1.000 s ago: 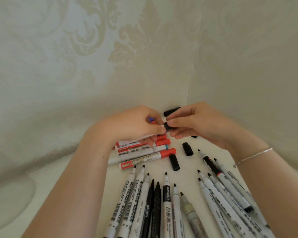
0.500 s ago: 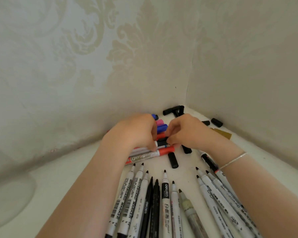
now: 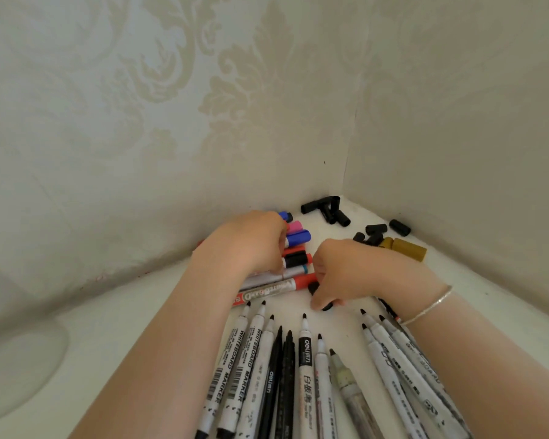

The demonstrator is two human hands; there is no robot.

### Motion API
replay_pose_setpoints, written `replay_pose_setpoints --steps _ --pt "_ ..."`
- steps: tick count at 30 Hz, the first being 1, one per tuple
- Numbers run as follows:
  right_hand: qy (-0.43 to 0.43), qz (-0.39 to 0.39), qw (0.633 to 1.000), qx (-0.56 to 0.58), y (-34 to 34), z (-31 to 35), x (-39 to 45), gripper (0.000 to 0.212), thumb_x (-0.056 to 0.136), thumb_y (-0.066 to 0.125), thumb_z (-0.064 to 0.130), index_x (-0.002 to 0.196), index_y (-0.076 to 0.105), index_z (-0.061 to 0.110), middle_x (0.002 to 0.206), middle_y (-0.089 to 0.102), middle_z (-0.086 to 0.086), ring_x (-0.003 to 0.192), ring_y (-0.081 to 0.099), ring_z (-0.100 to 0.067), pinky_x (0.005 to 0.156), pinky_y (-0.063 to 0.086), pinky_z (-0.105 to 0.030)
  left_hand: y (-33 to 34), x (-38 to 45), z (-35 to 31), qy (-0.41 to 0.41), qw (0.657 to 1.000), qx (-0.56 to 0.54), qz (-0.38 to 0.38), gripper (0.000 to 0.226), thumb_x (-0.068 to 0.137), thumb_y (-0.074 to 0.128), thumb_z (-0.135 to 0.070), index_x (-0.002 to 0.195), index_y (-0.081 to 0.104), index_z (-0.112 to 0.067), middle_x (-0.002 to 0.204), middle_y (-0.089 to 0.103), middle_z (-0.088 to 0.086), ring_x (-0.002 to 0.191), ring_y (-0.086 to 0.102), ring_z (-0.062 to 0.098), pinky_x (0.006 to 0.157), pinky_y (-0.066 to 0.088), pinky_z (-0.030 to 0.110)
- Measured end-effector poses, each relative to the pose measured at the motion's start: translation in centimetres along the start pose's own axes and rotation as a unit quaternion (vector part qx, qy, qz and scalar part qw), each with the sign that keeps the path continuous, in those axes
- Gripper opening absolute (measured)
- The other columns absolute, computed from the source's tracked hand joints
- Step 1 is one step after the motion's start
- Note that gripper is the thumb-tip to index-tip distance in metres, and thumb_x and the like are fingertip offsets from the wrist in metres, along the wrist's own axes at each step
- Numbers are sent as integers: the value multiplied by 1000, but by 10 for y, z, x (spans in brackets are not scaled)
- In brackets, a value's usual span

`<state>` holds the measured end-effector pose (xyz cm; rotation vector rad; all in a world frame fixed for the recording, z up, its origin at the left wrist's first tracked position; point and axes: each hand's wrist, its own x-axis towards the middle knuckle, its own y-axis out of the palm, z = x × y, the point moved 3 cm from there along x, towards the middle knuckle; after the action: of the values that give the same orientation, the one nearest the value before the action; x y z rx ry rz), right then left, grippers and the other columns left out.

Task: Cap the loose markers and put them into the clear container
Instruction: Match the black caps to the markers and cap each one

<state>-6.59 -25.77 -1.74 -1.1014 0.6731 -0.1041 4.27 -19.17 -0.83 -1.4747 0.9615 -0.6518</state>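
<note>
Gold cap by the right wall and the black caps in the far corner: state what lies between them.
Head view: a small cluster of loose black caps lies between gold cap and corner caps.

**What the view hides**

The left hand [image 3: 251,245] covers the barrels of the stacked capped markers [image 3: 295,248], so only their cap ends show, and its fingertips are tucked out of sight among them. The right hand [image 3: 339,274] lies over a black cap [image 3: 327,307]; its fingers curl down around it, though whether they actually pinch it cannot be told. The uncapped markers [image 3: 305,375] run off the bottom edge, their rear ends cut away. Those under the right forearm are partly hidden. Both arms leave the picture at the lower edge. The small print on the barrels is mostly too blurred to read.
</note>
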Motion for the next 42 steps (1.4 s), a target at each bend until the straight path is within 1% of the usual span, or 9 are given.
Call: replay_pose_setpoints --steps 3,6,10,13,19,25,34,38,42 --pt "4 -24 1000 15 -9 -5 -4 17 78 72 21 83 59 11 72 65 -2 65 56 -14 58 45 -21 -5 -3 2 -3 1000 -20 5 11 81 69 -17 91 67 -15 91 67 3 82 61 20 64 44 25" --pt "-40 -40 986 155 -27 -12 -15 10 78 73 16 81 65 10 62 66 1 58 58 -8 53 47 -16 -17 -8 6 13 995 -99 12 8 80 72 -22 87 69 -20 72 64 -5 66 57 9 55 38 21" --pt "-110 -37 938 325 -43 -20 -27 5 82 67 10 86 69 7 76 72 -6 69 66 -12 67 53 -24 -40 -23 12 65 969 -236 29 22 78 76 -26 99 69 -27 89 70 -10 76 64 3 77 49 21" --pt "-125 -19 924 362 -46 -25 -28 13 86 62 10 92 71 3 76 73 -3 69 67 -12 63 53 -21 -47 -34 15 100 936 -327 89 32 76 77 -15 106 67 -24 102 73 -8 95 67 1 93 48 22" --pt "-131 -31 902 410 -47 -23 -29 25 70 73 22 86 66 4 74 69 -15 64 65 -20 60 53 -22 -40 -32 -3 108 916 -369 113 39 73 79 -27 109 69 -16 96 76 -2 94 70 7 92 51 23" --pt "-121 -65 899 415 -48 -16 -30 28 76 72 21 87 65 -3 67 69 -14 55 63 -17 57 53 -23 -34 -27 -10 110 910 -380 121 19 82 72 -17 101 71 -14 92 76 -1 89 72 9 88 54 22" --pt "-129 -105 909 382 -46 -7 -32 19 83 69 8 90 65 -9 71 72 -16 66 70 -20 66 59 -26 -33 -28 -3 75 903 -400 139 18 89 65 -12 105 70 -6 95 76 6 89 73 15 89 55 28" --pt "-123 -176 920 327 -44 5 -33 14 86 66 6 86 66 -8 69 71 -16 52 66 -9 48 51 -14 -34 -29 -2 58 909 -390 134 23 90 64 -12 110 67 -3 99 75 9 90 73 16 94 54 35" --pt "-108 -215 930 278 -42 10 -35 13 86 66 11 84 67 -2 72 72 -15 65 72 -20 60 58 -22 -36 -33 -4 57 921 -363 133 23 90 64 -12 111 67 -6 98 75 7 90 73 17 95 53 38"
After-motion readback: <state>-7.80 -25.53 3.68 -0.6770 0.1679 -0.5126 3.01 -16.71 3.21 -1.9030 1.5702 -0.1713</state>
